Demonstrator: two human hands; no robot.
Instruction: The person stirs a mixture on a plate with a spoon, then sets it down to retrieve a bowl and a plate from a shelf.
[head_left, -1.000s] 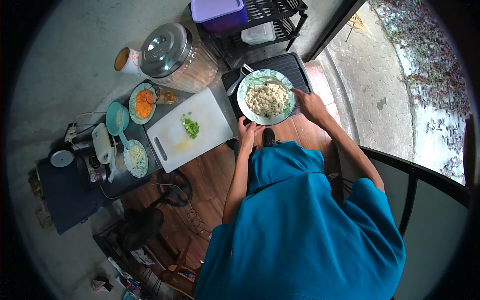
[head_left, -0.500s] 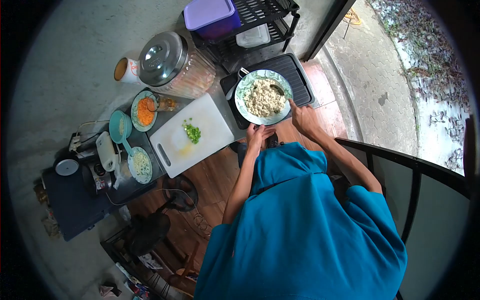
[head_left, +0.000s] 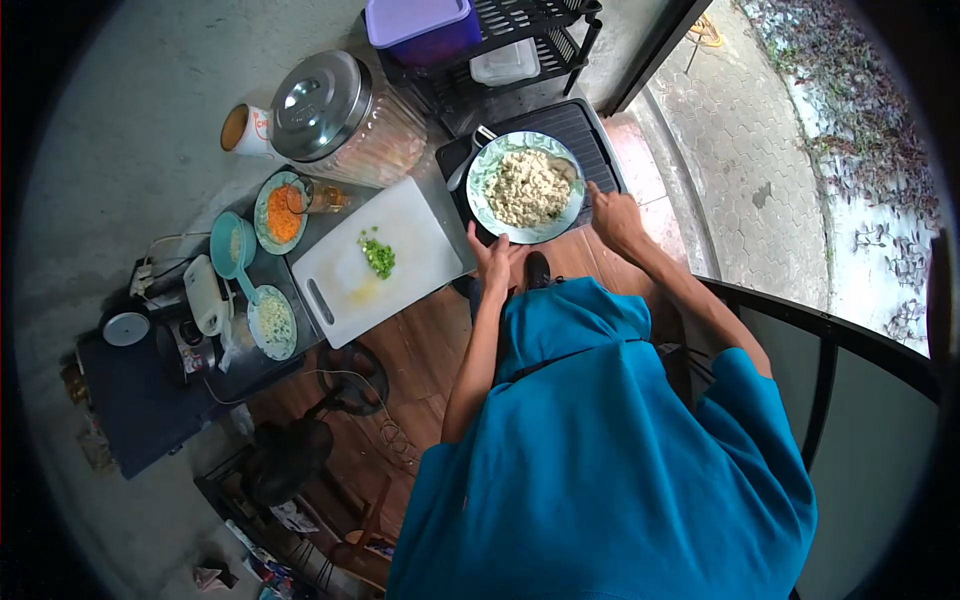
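Observation:
A pale green patterned plate (head_left: 477, 205) stands on the black grill pan (head_left: 598, 150), heaped with crumbled whitish food (head_left: 528, 188) that looks like mashed tofu. My right hand (head_left: 616, 220) is closed at the plate's right edge around the handle of a spoon (head_left: 566, 171), whose bowl lies on the food, partly blurred. At the near edge, my left hand (head_left: 490, 264) rests against the rim with thumb and fingers apart. To the left of it lies a white cutting board (head_left: 415, 235) with chopped green onion (head_left: 379, 258) on it.
Left of the board are a plate of grated carrot (head_left: 284, 214), a glass (head_left: 325, 197), a turquoise ladle-like bowl (head_left: 226, 240) and a plate of chopped white pieces (head_left: 273, 322). Behind stand a large lidded jar (head_left: 375, 140) and a black rack (head_left: 520, 30).
My right hand has drawn slightly outward to the right with the spoon, whose bowl is now nearer the plate's right rim. My left hand's fingers have spread and shifted left along the rim.

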